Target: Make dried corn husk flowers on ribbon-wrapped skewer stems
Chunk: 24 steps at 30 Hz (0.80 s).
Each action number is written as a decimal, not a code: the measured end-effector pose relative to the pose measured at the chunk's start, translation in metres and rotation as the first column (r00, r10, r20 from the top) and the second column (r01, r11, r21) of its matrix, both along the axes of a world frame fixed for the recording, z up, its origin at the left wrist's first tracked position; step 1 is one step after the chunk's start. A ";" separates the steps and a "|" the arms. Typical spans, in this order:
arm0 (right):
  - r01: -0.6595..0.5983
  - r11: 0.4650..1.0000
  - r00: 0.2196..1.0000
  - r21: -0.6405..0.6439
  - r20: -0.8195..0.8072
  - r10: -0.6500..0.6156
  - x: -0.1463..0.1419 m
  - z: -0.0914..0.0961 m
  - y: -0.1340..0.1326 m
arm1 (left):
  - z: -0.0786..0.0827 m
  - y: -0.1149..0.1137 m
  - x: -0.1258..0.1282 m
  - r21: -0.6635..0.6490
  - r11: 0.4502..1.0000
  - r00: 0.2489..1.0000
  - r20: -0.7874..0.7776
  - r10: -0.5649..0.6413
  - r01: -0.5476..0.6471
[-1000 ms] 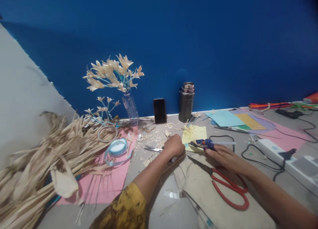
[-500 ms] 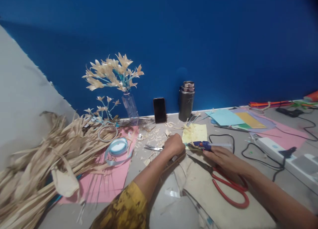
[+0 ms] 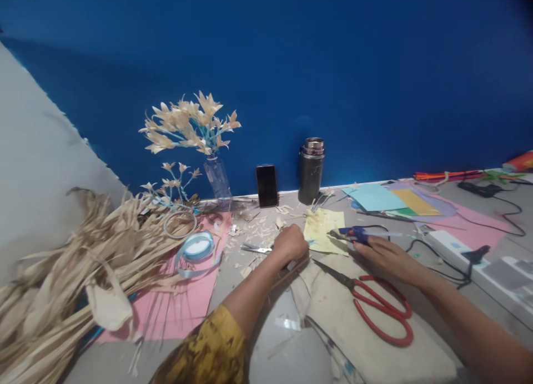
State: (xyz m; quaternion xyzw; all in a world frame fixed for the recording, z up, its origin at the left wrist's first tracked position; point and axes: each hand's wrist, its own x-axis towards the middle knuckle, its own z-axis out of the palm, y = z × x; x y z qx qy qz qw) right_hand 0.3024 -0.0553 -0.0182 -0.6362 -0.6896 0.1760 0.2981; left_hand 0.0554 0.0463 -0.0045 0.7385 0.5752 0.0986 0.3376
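Observation:
My right hand (image 3: 385, 257) is wrapped round a blue hot glue gun (image 3: 352, 234). The gun's nozzle points left over a yellow paper sheet (image 3: 322, 227). My left hand (image 3: 291, 244) is closed at the left edge of that sheet; a bit of light blue shows beside its fingers, but what it grips is hidden. Large red-handled scissors (image 3: 381, 312) lie on a beige cloth (image 3: 345, 323) below the right hand. Small scissors (image 3: 256, 249) lie left of the left hand, partly covered by it.
Dried husks (image 3: 62, 273) pile up at the left, beside a ribbon roll (image 3: 199, 246) on pink paper (image 3: 195, 295). Husk flowers (image 3: 187, 120) stand in a clear bottle (image 3: 217, 178). A phone (image 3: 267, 186), a flask (image 3: 311, 170) and a power strip (image 3: 453, 251) surround the work area.
My right hand has drawn the glue gun to the right, away from my left hand, uncovering more of the yellow paper. The left hand stays almost where it was.

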 end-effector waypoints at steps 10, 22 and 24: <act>-0.012 0.999 0.833 0.034 0.554 -0.009 -0.008 -0.010 0.014 | 0.037 0.005 -0.032 -0.181 0.982 0.908 0.418 0.032 0.049; -0.113 0.993 0.804 0.029 0.589 0.074 -0.001 -0.030 0.020 | 0.068 -0.059 -0.142 -0.181 0.977 0.358 0.910 0.211 -0.114; -0.119 0.993 0.813 0.005 0.574 0.095 0.003 -0.032 0.021 | 0.073 -0.069 -0.155 -0.162 0.958 0.224 0.950 0.217 -0.238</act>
